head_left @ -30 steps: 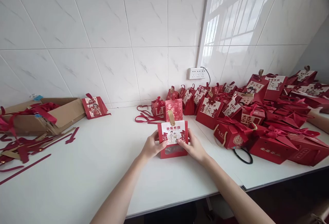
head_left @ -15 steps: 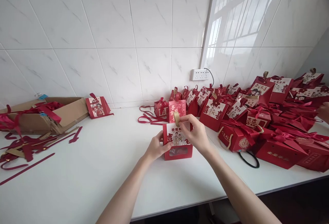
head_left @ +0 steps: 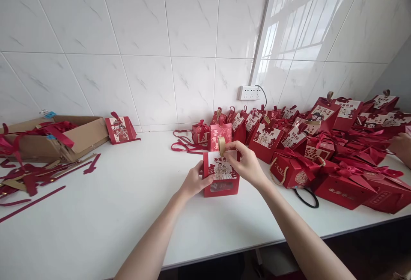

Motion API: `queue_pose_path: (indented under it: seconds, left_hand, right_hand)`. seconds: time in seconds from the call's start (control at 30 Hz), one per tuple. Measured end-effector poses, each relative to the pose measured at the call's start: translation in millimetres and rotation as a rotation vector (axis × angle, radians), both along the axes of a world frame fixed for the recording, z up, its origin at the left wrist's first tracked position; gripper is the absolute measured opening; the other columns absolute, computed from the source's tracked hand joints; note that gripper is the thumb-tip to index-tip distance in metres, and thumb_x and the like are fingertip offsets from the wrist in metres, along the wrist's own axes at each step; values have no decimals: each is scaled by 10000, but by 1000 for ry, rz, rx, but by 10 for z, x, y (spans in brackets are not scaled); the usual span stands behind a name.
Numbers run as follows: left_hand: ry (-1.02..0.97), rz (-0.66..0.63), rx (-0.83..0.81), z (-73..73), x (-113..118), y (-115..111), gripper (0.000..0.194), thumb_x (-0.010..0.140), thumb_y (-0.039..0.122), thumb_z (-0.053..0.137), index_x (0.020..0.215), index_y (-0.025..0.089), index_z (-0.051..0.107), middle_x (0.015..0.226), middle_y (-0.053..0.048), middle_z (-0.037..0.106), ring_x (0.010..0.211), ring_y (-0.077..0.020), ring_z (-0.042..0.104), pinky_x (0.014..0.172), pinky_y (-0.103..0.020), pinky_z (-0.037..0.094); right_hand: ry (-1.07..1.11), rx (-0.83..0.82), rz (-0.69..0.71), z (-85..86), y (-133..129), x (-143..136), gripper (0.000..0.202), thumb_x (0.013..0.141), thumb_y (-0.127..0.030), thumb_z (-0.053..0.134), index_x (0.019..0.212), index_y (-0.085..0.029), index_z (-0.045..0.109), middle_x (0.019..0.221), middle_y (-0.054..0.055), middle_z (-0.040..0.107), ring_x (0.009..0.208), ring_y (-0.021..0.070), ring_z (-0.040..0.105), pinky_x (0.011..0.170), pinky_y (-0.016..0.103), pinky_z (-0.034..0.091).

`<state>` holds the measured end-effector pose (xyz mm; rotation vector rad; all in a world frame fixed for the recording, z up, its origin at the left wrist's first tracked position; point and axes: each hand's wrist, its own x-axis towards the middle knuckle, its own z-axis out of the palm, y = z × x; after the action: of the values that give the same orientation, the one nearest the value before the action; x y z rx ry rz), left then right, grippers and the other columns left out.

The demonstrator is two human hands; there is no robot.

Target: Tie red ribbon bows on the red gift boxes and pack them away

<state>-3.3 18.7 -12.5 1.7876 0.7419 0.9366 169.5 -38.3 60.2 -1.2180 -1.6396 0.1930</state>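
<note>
In front of me a red gift box (head_left: pixel 221 188) stands upright on the white table (head_left: pixel 138 224), with a cartoon couple on its white panel and a small clear window below. A gold ribbon loop (head_left: pixel 221 146) rises from its top. My left hand (head_left: pixel 195 182) grips the box's left side, thumb across the front. With thumb and fingers pinched together, my right hand (head_left: pixel 242 160) holds the gold ribbon loop at its right edge. Directly behind stands another red box (head_left: pixel 220 134) with white lettering.
Many red gift boxes (head_left: pixel 295 168) crowd the right side. A black ring (head_left: pixel 306 198) lies before them. At left are a cardboard box (head_left: pixel 86 134) of red ribbons, loose ribbon strips (head_left: pixel 32 179) and one red box (head_left: pixel 120 129). Another person's hand (head_left: pixel 401 147) shows at far right.
The view has shifted slightly. Both hands keep their hold on the box and the ribbon loop, which now stands a little more open and upright.
</note>
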Motion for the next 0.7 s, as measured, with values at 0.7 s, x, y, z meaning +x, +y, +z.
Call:
queue_pose_path:
  seconds: [0.7]
  left_hand:
    - [-5,0,-15,-16,1,0,477,690,435,637,1070,172,520,1046,-75,640,956,-236,598,816,-339,492]
  right_hand:
    - [-100,22,-68,-19,24,-40,75,789,-211,514,782,-209,589,780,11,583,710,145,566,656,263,433]
